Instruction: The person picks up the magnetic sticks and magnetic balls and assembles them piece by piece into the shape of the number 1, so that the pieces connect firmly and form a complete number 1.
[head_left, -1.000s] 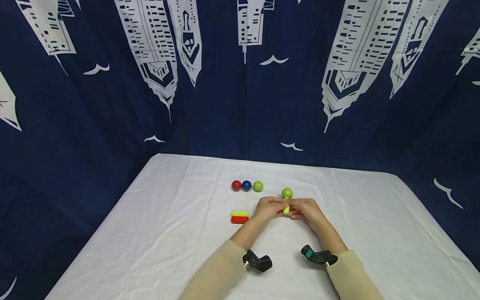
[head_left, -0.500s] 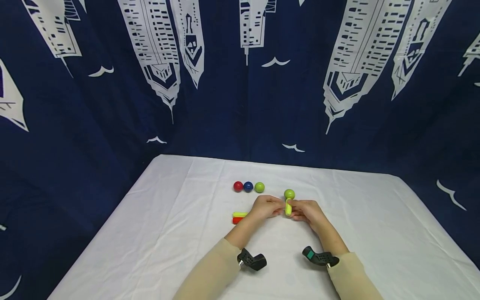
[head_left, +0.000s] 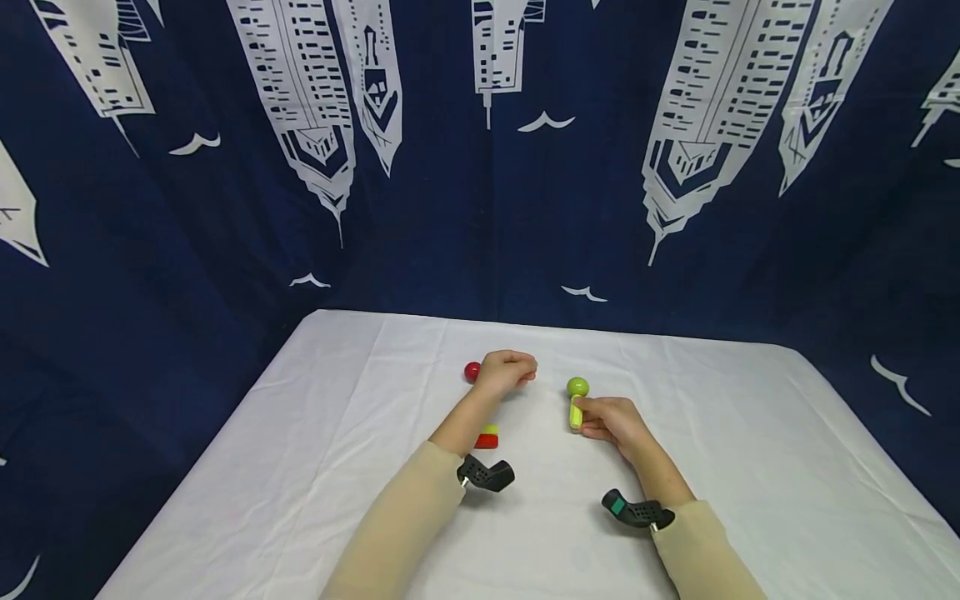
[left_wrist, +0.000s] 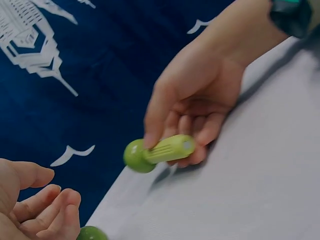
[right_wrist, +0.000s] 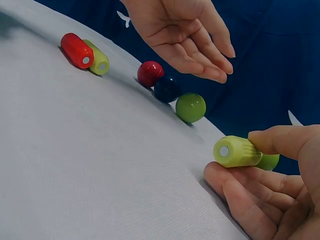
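My right hand [head_left: 613, 419] pinches a short yellow-green rod [head_left: 576, 413] between thumb and fingers. A green ball [head_left: 577, 387] touches the rod's far end; the right wrist view shows a silver disc on the near end. My left hand [head_left: 507, 372] is above the row of balls, fingers loosely bent and holding nothing. In the right wrist view a red ball [right_wrist: 150, 74], a dark blue ball [right_wrist: 166, 89] and another green ball [right_wrist: 190, 108] lie in a row below it. In the head view that hand hides the blue and green ones.
A red rod [right_wrist: 77, 50] and a second yellow-green rod [right_wrist: 98, 58] lie side by side, partly covered by my left forearm in the head view. The white tablecloth [head_left: 315, 483] reaches back to a dark blue printed curtain [head_left: 480, 208].
My left hand has left the rod and moved away to the left and back, over the row of balls. My right hand stays in place, still pinching the rod with its ball.
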